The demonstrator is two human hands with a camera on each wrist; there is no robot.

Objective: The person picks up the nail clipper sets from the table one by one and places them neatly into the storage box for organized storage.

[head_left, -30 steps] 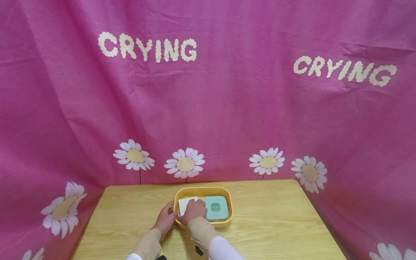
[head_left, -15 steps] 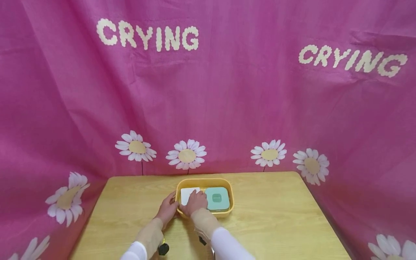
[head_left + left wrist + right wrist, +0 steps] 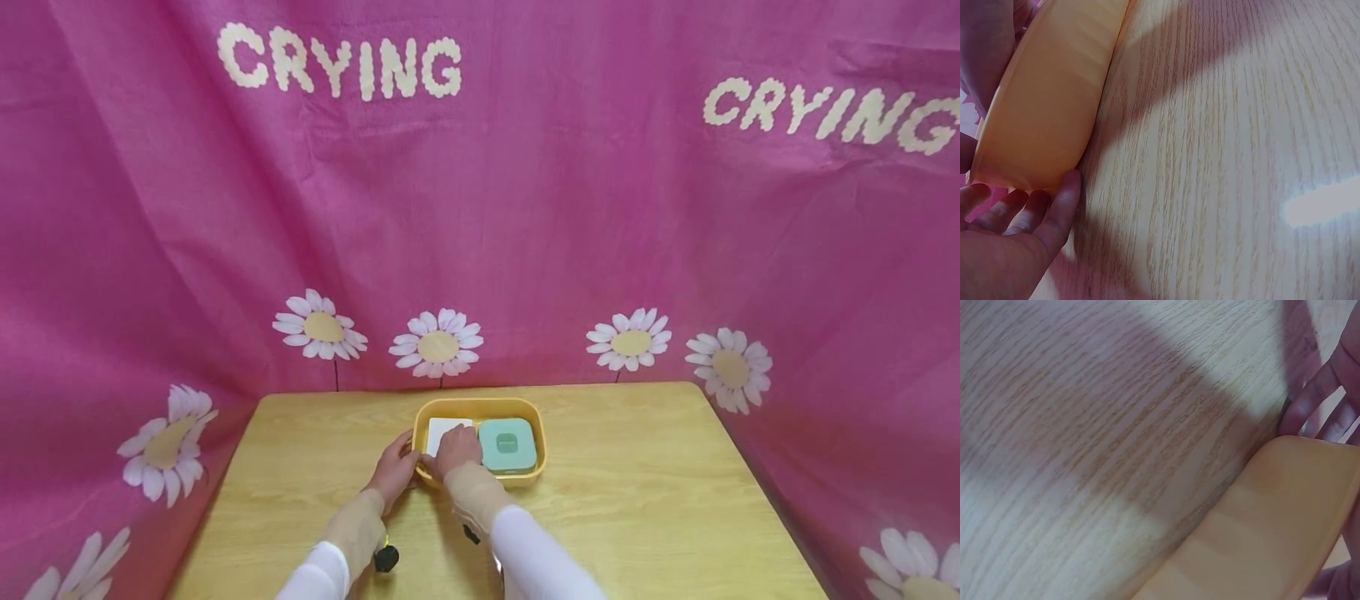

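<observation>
A yellow rounded bin [image 3: 480,406] stands on the wooden table. Its left end is gripped by my left hand [image 3: 395,472]; in the left wrist view the fingers [image 3: 1029,209] lie against the outer wall and the thumb is at the rim. Over the near left rim, my right hand [image 3: 459,451] reaches inside and holds a white flat-topped square piece [image 3: 442,427], its fingers bent down at the right side. The back of the hand covers much of the piece. Beside it in the bin sits a mint green lidded box [image 3: 507,454] with a darker square mark on top.
The wooden table [image 3: 630,483] extends on both sides of the bin. A magenta curtain [image 3: 540,208] printed with daisies and the word CRYING hangs round the back and sides. A small black strap piece [image 3: 386,558] hangs at the left wrist.
The head view has tilted, so bin and hands appear higher and slightly further right. Both hands keep their places at the bin, the right one bent a little more over the white piece.
</observation>
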